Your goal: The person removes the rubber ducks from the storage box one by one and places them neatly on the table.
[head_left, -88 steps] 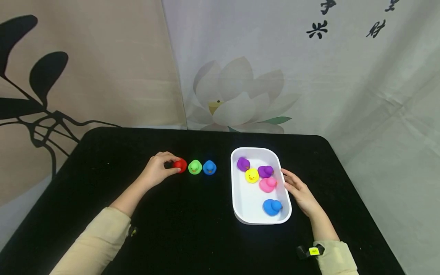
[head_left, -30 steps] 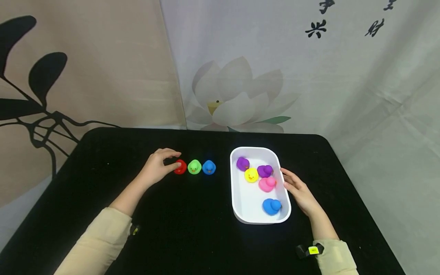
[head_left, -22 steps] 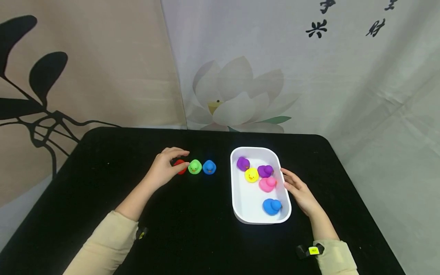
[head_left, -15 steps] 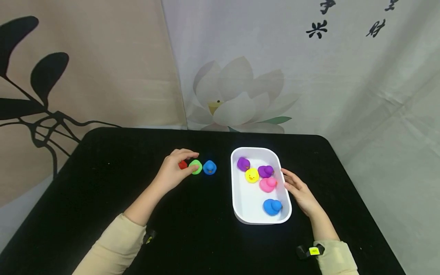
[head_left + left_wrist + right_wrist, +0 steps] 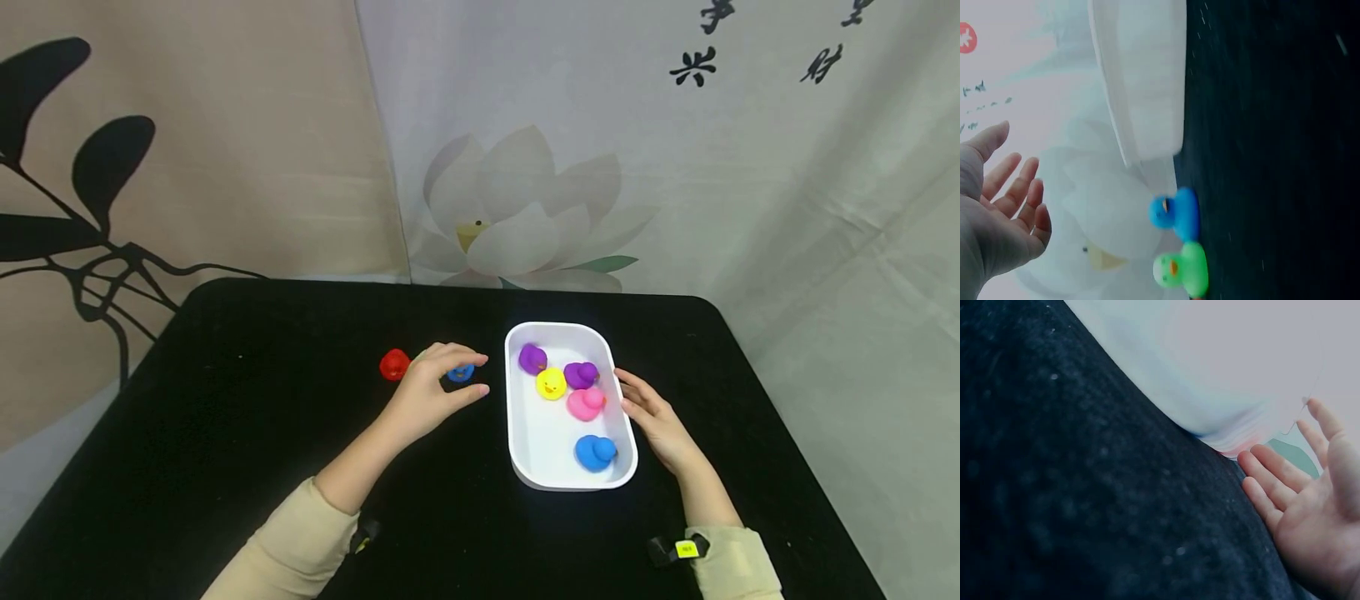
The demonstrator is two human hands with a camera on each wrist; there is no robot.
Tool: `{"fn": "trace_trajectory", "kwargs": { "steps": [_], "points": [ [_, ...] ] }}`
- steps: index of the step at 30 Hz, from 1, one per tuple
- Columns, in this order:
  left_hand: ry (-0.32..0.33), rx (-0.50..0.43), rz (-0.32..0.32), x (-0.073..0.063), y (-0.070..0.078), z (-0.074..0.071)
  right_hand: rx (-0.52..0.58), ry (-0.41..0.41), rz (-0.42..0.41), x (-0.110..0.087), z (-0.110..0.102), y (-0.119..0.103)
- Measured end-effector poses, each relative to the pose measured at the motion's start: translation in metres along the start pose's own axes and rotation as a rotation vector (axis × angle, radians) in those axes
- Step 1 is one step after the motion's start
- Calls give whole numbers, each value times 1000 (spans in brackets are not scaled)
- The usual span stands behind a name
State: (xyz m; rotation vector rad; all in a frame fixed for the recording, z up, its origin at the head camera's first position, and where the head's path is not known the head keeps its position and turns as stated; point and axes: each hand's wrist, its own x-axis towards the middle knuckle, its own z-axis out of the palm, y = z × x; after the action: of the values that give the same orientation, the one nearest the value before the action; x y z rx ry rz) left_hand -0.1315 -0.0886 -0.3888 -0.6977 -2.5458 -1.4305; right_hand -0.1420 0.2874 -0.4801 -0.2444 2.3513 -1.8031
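In the head view my left hand (image 5: 431, 387) hovers over the row of rubber ducks, thumb and fingers apart with nothing between them. Behind its fingers a blue rubber duck (image 5: 461, 374) partly shows, and a red rubber duck (image 5: 393, 364) sits just left of the hand. The hand hides the green rubber duck (image 5: 1185, 270) there, but the left wrist view shows it beside the blue one. My right hand (image 5: 654, 419) rests its fingertips at the right side of a white tray (image 5: 540, 462); its fingers look extended in the right wrist view.
Inside the tray lie two purple ducks (image 5: 532, 358), a yellow duck (image 5: 551, 383), a pink duck (image 5: 585, 404) and a blue duck (image 5: 596, 452). A black cloth covers the table (image 5: 465, 533). A printed curtain (image 5: 525, 125) hangs behind it.
My left hand has let go of the red duck and moved right, past the green duck to over the blue one. The ducks, the tray and my right hand stay in place.
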Motion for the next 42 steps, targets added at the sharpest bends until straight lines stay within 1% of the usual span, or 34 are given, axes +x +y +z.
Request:
{"fn": "trace_trajectory", "kwargs": {
  "steps": [7,14,21,25,30,36,42],
  "points": [
    [-45,-43,16,-1,16,24,6,-1,2,0,0,0],
    [-98,-64,27,0,30,47,-7,-6,-12,0,0,2],
    [-175,-102,-1,0,41,69,-9,0,-3,1,1,0],
    [-208,-118,3,0,43,81,-12,1,-9,1,1,-1],
    [-224,-153,7,1,44,95,-23,-4,-10,1,0,0],
    [-255,-195,-24,5,45,111,-12,-1,-2,1,0,-1],
    [-277,-194,-58,10,41,128,7,-9,-5,0,-1,-1]
  ]
}}
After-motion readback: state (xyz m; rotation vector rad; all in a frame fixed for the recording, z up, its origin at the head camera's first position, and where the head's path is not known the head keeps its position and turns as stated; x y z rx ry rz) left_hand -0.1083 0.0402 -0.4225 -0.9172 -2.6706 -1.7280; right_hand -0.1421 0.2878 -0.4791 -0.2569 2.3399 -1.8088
